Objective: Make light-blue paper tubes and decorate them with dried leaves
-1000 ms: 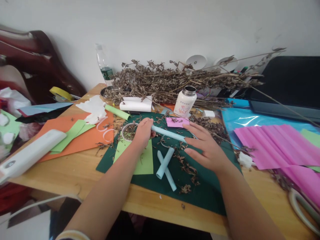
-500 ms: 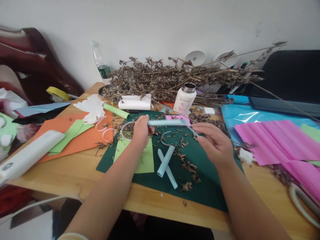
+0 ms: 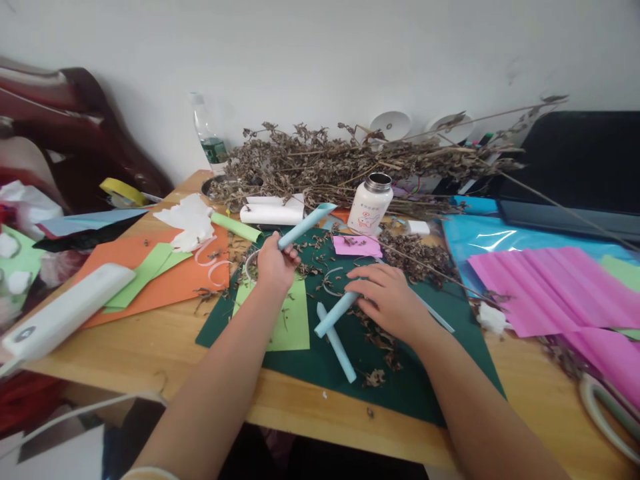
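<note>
My left hand (image 3: 277,263) is closed round the lower end of a light blue rolled paper tube (image 3: 307,227), whose slanted tip points up and right. My right hand (image 3: 383,297) has its fingers on the upper end of a shorter light blue paper tube (image 3: 333,317). Below it, a thinner blue paper tube (image 3: 340,350) lies on the dark green mat (image 3: 415,387). A thin pale strip (image 3: 434,312) extends past the right wrist over the mat. Beside my left hand is a light green paper sheet (image 3: 295,313); a round rim behind that hand is mostly hidden.
Dried stalks (image 3: 320,157) spread along the wall behind an open white bottle (image 3: 371,203). Dried leaf bits (image 3: 417,257) litter the mat. Orange paper (image 3: 170,280) and a white device (image 3: 75,303) lie left; pink crepe paper (image 3: 550,287) and a laptop (image 3: 580,167) are right.
My right hand has let go of the thin strip and moved down and left onto the shorter tube, which has turned. My left hand has tilted its tube upward.
</note>
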The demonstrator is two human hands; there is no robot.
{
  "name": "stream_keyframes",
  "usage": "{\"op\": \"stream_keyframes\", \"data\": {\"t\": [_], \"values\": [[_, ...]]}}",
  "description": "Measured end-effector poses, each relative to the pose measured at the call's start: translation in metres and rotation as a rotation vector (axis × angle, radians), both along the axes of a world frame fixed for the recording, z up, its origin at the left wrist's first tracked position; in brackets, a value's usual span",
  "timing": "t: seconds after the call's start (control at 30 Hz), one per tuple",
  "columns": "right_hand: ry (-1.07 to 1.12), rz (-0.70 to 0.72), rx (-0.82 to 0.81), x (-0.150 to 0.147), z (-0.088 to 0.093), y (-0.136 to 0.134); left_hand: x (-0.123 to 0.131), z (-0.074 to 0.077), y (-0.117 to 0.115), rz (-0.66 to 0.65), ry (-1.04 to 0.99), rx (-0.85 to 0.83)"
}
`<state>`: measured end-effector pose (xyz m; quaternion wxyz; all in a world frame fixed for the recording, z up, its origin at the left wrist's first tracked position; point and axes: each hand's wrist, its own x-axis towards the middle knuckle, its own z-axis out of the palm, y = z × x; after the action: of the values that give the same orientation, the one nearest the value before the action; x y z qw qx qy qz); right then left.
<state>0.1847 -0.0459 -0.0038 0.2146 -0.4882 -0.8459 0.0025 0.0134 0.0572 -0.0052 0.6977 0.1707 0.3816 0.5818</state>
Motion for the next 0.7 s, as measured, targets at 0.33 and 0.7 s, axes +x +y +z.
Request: {"op": "stream_keyframes", "data": {"t": [0.33, 0.7], "values": [[0.441, -0.175, 0.1, 0.0063, 0.0017, -0.0053, -0.0012, -0.0013, -0.0019, -0.029, -0.016, 0.046], [0.716, -0.04, 0.2, 0.0047, -0.001, -0.0031, -0.0012, 0.0042, -0.0034, -0.04, -0.021, 0.035]]}}
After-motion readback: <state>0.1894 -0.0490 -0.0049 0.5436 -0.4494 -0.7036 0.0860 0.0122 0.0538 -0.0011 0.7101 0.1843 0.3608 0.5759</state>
